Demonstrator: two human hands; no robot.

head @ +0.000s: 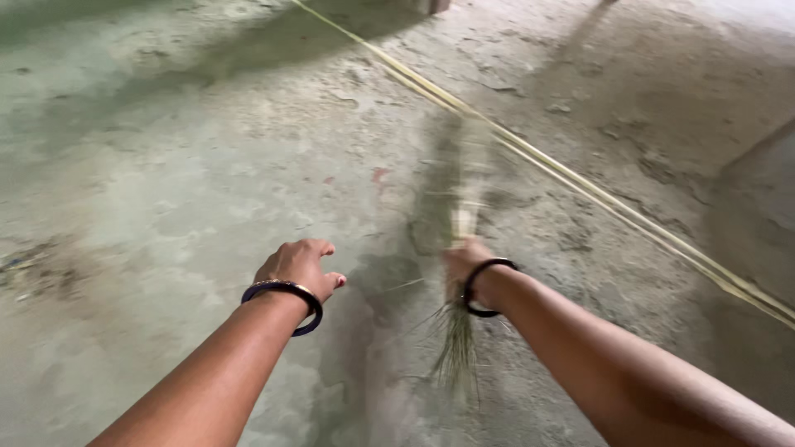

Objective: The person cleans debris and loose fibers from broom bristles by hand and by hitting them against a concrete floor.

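My right hand (464,261) grips a broom of thin dry sticks (458,348). Its frayed greenish end hangs below my wrist, and its other end blurs upward over the floor. A dark bangle circles that wrist. My left hand (300,265) hovers over the concrete floor (166,190) with its fingers curled loosely and nothing in it. It wears a dark bangle too.
A long pale yellow strip (580,182), like split cane or a palm rib, runs diagonally across the floor from top centre to the right edge. The rough concrete carries dust, stains and small debris. Shadows fall at the right.
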